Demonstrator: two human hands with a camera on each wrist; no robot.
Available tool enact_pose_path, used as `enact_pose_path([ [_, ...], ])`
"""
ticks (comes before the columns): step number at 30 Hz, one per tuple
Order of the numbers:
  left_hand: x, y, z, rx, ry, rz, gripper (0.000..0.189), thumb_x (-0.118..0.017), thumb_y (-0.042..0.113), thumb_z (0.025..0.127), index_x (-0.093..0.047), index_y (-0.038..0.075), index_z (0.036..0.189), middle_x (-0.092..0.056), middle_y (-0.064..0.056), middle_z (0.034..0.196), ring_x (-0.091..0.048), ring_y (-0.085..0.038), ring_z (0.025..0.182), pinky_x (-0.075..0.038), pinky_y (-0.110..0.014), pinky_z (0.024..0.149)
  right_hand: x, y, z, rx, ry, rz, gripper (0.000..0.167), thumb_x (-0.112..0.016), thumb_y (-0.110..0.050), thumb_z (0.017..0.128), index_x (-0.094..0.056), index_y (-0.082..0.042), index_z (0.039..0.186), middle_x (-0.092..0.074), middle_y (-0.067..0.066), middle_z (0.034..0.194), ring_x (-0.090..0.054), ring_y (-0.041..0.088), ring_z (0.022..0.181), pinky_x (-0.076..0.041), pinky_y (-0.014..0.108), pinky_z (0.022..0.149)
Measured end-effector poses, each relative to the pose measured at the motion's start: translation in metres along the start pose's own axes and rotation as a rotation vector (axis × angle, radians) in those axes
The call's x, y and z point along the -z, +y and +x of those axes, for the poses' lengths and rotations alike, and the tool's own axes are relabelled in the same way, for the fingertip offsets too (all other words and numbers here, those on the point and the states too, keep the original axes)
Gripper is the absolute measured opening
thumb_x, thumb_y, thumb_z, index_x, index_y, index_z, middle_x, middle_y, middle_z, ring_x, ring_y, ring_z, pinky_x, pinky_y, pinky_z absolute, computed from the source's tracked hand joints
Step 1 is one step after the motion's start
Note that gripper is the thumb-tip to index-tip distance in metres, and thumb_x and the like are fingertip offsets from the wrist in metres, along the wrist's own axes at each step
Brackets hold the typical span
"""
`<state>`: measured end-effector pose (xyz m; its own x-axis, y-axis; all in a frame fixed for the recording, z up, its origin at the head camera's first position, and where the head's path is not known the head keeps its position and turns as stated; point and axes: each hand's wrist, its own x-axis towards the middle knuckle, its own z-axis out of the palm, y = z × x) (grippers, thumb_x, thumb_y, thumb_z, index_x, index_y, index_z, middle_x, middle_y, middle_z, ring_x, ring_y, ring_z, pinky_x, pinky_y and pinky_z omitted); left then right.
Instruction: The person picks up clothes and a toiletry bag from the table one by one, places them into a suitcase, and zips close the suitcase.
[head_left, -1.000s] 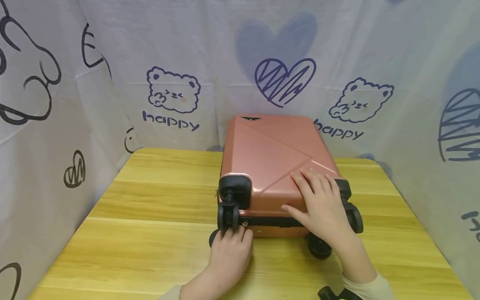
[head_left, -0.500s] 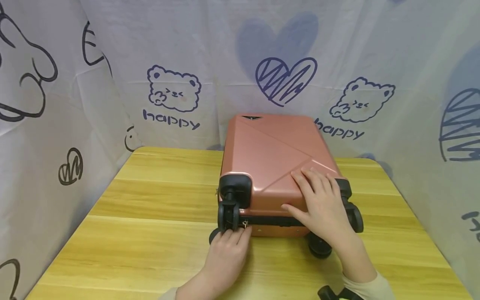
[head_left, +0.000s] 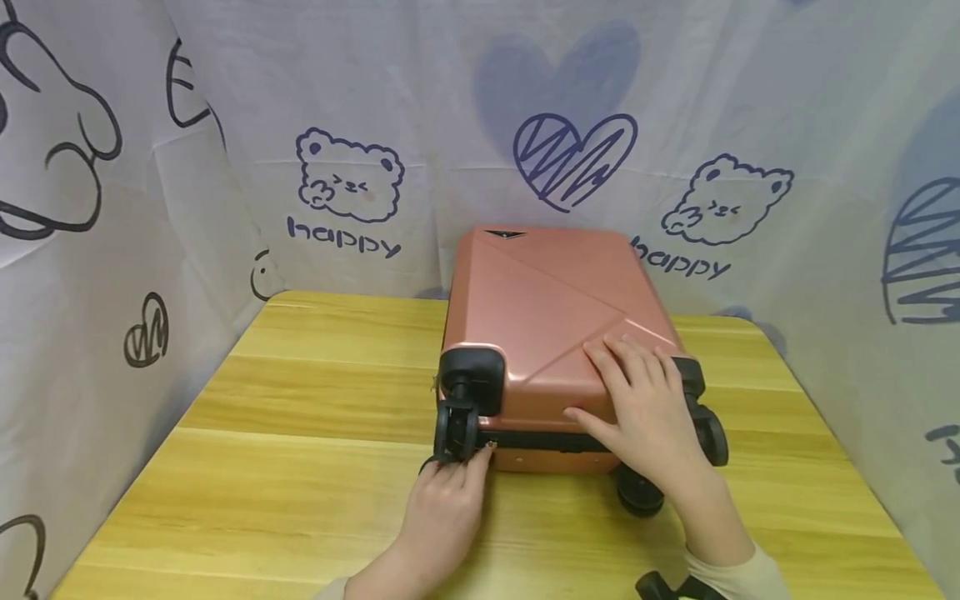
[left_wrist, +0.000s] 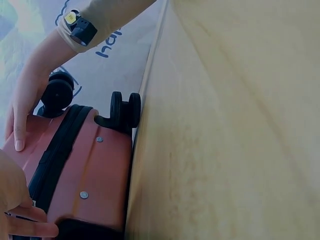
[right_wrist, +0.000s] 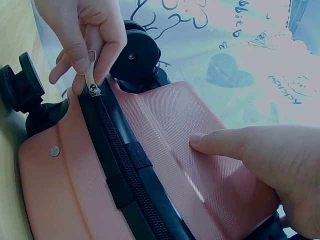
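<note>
A pink hard-shell suitcase (head_left: 540, 292) lies flat, its wheeled end facing me. My left hand (head_left: 444, 508) is at the near end's left corner, by a black wheel (head_left: 457, 429). Between thumb and finger it pinches a metal zipper pull (right_wrist: 91, 75), as the right wrist view shows. The slider (right_wrist: 94, 90) sits on the black zipper (right_wrist: 125, 165), whose teeth look closed across the end. My right hand (head_left: 645, 408) rests with spread fingers on the shell's near right corner; its thumb (right_wrist: 220, 141) lies against the end face.
The suitcase lies on a wood-grain table (head_left: 315, 392). White cloth (head_left: 435, 100) printed with hearts and bears hangs behind and at both sides. More black wheels (head_left: 639, 493) stick out at the right corner. A black object (head_left: 678, 587) lies at the front edge, by the right sleeve.
My left hand has shifted slightly left and turned, its index finger now up at the zipper pull. The right hand and the suitcase stay in place.
</note>
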<state>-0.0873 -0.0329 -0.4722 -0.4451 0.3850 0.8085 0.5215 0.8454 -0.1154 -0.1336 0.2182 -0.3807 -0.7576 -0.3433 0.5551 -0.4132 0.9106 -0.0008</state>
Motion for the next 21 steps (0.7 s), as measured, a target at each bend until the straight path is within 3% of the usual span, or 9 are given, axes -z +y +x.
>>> enact_pose_path([
  [5,-0.001,-0.001,0.0,0.015,0.021,0.038,0.026,-0.038,0.01,0.098,-0.061,0.006,0.086,-0.055,0.001,0.057,-0.051,-0.014,0.047,-0.041,-0.031,0.053,0.0,0.0,0.0,-0.003,-0.005,-0.004,0.084,-0.072,-0.058,0.075,-0.046,-0.014,0.142,-0.047,0.018,0.139,-0.041,0.038,0.13,-0.025,0.063,0.11],
  [13,-0.003,-0.005,0.001,0.025,-0.022,0.134,0.039,-0.035,0.017,0.1,-0.061,0.011,0.073,-0.055,0.002,0.052,-0.048,-0.016,0.044,-0.03,-0.03,0.049,0.001,0.001,0.001,-0.012,-0.008,0.001,0.083,-0.071,-0.058,0.076,-0.046,-0.014,0.142,-0.047,0.017,0.14,-0.041,0.038,0.131,-0.025,0.063,0.11],
  [18,-0.004,-0.016,0.001,0.005,-0.036,0.104,0.031,-0.041,0.02,0.094,-0.058,0.014,0.069,-0.051,0.004,0.05,-0.045,-0.015,0.045,-0.029,-0.033,0.053,0.0,0.0,0.0,-0.004,-0.007,0.005,0.084,-0.072,-0.057,0.076,-0.046,-0.014,0.143,-0.046,0.017,0.14,-0.041,0.038,0.131,-0.025,0.063,0.11],
  [21,-0.005,-0.026,0.002,-0.025,-0.008,0.042,0.027,-0.044,0.021,0.091,-0.058,0.015,0.069,-0.052,0.005,0.052,-0.047,-0.015,0.048,-0.031,-0.036,0.057,0.0,0.001,0.0,0.003,-0.007,0.003,0.082,-0.07,-0.059,0.078,-0.045,-0.014,0.143,-0.046,0.018,0.14,-0.041,0.038,0.131,-0.025,0.063,0.11],
])
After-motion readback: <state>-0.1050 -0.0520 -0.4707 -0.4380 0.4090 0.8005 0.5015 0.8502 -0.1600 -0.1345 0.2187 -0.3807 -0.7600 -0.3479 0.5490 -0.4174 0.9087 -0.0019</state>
